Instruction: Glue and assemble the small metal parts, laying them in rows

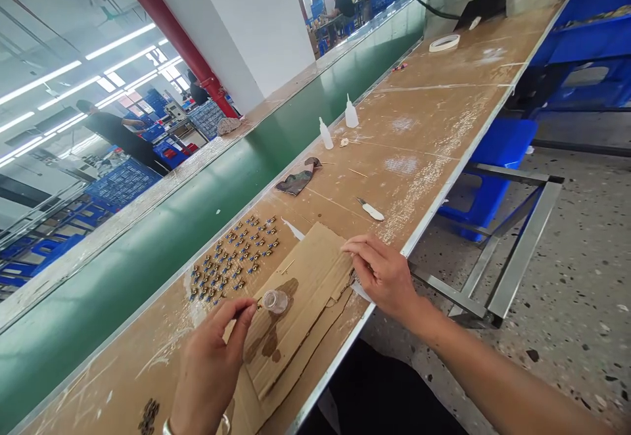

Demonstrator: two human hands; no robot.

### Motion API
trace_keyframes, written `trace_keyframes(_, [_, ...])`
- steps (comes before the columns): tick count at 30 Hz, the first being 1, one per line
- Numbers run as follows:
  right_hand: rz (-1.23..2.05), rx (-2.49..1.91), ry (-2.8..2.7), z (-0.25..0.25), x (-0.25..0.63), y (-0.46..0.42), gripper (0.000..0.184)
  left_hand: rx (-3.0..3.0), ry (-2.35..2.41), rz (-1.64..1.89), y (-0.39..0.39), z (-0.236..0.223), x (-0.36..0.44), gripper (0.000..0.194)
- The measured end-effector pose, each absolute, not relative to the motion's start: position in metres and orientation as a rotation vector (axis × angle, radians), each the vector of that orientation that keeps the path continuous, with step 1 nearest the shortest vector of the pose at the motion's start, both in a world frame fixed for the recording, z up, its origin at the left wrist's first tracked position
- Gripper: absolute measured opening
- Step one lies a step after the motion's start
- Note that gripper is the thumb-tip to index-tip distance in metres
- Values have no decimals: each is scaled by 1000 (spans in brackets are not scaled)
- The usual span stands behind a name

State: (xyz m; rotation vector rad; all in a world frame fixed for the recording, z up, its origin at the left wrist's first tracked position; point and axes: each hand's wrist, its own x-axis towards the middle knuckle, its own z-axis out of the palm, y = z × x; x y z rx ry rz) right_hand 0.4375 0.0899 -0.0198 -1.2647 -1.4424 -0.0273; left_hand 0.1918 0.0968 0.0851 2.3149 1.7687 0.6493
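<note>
My left hand (210,366) hovers over a stained piece of cardboard (296,297), thumb and forefinger pinched together on something too small to name, beside a small clear round cap (275,301). My right hand (382,274) rests at the cardboard's right edge near the bench rim, fingers curled together on something I cannot make out. Several small blue and gold parts (236,257) lie in rows on the bench just beyond the cardboard.
The long brown workbench (434,126) carries a white-handled knife (371,210), a camouflage rag (298,179), two white squeeze bottles (326,134), a tape roll (444,43). A green conveyor (197,218) runs along its left. Blue stool (493,165) and metal frame stand right. People work far off.
</note>
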Motion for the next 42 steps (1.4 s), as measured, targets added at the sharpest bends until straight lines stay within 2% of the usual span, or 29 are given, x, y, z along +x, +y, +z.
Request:
trace_keyframes(10, [-57,-1260,-1436,-19,438,90,25,2839,1504,614,101,85,201,21])
trace_keyframes(42, [-43,-1264,-1417,-22,439,90,27,3127,1371,491,102,86,207,19])
